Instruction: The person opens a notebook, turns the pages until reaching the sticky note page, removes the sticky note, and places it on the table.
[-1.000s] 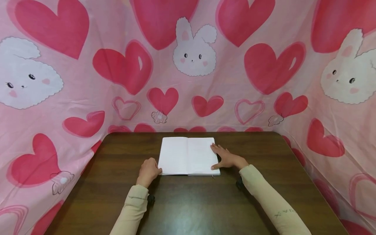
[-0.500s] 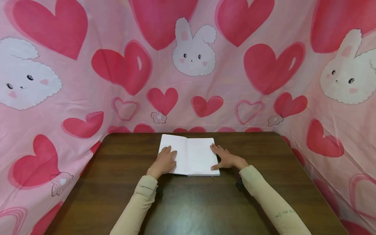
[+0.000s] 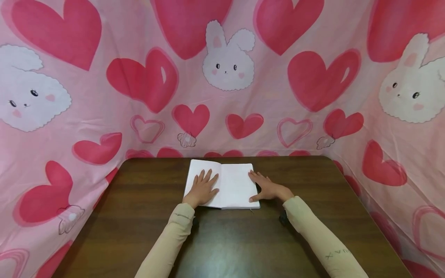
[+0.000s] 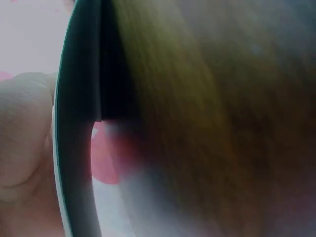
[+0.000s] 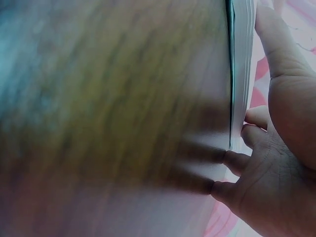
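A notebook (image 3: 238, 185) lies open on the table with two blank white pages facing up. My left hand (image 3: 202, 189) rests on its left page, fingers spread and straight. In the left wrist view, the dark cover (image 4: 79, 113) bows up off the table beside the hand. At the right edge, my right hand (image 3: 269, 188) touches the page with fingertips and thumb spread apart. The right wrist view shows the stacked page edges (image 5: 242, 74) next to that thumb, with some fingertips down near the tabletop. A short ribbon end pokes out at the notebook's lower right.
The dark brown wooden table (image 3: 229, 243) has rounded far corners. A pink cloth (image 3: 264, 96) printed with hearts and rabbits hangs behind it and along both sides. A small black device (image 3: 283, 218) sits under the right wrist.
My left hand has moved from the notebook's lower left corner rightward onto the left page, and its fingers have spread out. The right hand has stayed in place.
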{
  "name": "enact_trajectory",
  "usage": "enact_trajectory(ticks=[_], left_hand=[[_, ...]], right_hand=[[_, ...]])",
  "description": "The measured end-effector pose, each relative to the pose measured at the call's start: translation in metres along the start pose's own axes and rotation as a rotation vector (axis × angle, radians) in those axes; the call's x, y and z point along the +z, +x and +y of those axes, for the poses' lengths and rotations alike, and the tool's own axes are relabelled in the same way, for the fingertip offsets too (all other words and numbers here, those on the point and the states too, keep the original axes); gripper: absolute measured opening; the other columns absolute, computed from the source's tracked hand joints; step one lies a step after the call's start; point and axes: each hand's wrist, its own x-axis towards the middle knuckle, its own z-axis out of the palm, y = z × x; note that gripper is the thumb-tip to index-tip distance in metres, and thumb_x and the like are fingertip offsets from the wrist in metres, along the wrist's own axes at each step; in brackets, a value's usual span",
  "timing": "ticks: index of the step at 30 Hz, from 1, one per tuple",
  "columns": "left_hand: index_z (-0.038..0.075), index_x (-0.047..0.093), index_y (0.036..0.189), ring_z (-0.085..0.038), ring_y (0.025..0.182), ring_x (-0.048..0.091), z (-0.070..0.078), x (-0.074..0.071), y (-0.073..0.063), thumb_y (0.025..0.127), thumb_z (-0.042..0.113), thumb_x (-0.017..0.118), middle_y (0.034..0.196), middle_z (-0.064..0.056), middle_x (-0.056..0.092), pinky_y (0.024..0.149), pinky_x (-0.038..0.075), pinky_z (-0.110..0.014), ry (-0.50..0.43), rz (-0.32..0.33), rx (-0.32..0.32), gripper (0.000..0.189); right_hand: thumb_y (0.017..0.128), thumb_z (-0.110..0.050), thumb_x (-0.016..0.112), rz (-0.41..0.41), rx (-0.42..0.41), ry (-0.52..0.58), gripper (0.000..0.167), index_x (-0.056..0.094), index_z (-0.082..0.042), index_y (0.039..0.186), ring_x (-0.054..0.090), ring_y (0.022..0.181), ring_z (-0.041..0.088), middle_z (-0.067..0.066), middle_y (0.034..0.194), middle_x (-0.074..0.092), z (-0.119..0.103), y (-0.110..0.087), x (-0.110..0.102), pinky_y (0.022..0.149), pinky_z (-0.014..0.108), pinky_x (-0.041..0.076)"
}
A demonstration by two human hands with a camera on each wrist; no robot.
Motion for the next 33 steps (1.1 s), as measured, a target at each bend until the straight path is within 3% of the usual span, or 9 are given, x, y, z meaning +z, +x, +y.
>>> enact_trajectory(ticks=[7, 9, 20, 28, 33], left_hand=[[0.010, 0.031, 0.160, -0.047, 0.155, 0.002, -0.003, 0.004, -0.002, 0.107, 0.037, 0.046, 0.169, -0.020, 0.012, 0.121, 0.004, -0.066, -0.077, -0.026, -0.010, 0.062], [0.013, 0.026, 0.162, -0.046, 0.155, -0.001, -0.003, 0.005, -0.001, 0.108, 0.039, 0.044, 0.170, -0.018, 0.008, 0.121, 0.003, -0.065, -0.079, -0.058, -0.028, 0.063], [0.013, 0.025, 0.162, -0.048, 0.154, 0.005, -0.004, 0.000, 0.000, 0.107, 0.038, 0.045, 0.170, -0.019, 0.008, 0.120, 0.009, -0.068, -0.149, -0.150, -0.066, 0.064], [0.017, 0.016, 0.165, -0.044, 0.156, -0.004, -0.010, 0.013, 0.010, 0.108, 0.042, 0.040, 0.172, -0.013, -0.001, 0.122, 0.001, -0.064, -0.155, -0.190, -0.103, 0.066], [0.017, 0.017, 0.165, -0.043, 0.156, -0.003, -0.004, 0.007, 0.009, 0.108, 0.041, 0.042, 0.172, -0.013, 0.000, 0.122, 0.002, -0.064, -0.138, -0.208, -0.131, 0.067]], right_hand=[[0.086, -0.045, 0.080, -0.004, 0.000, -0.009, 0.113, 0.010, 0.000, 0.162, 0.000, 0.154, 0.049, 0.022, 0.170, 0.003, 0.001, 0.000, 0.000, 0.116, 0.073, 0.002], [0.086, -0.046, 0.080, -0.003, 0.001, -0.013, 0.113, 0.010, -0.001, 0.162, 0.000, 0.154, 0.048, 0.021, 0.170, 0.003, 0.001, 0.000, -0.001, 0.117, 0.073, 0.002], [0.085, -0.046, 0.080, -0.001, 0.000, -0.014, 0.114, 0.009, 0.000, 0.162, 0.000, 0.154, 0.050, 0.022, 0.170, 0.003, 0.000, -0.001, 0.000, 0.116, 0.074, 0.003], [0.085, -0.046, 0.080, -0.012, 0.028, -0.014, 0.114, 0.008, -0.002, 0.163, -0.002, 0.154, 0.049, 0.021, 0.170, 0.002, 0.000, -0.001, -0.001, 0.116, 0.074, 0.000], [0.086, -0.046, 0.079, -0.018, 0.034, -0.020, 0.114, 0.008, -0.003, 0.163, -0.002, 0.154, 0.048, 0.020, 0.170, 0.001, -0.001, -0.001, -0.003, 0.116, 0.074, 0.001]])
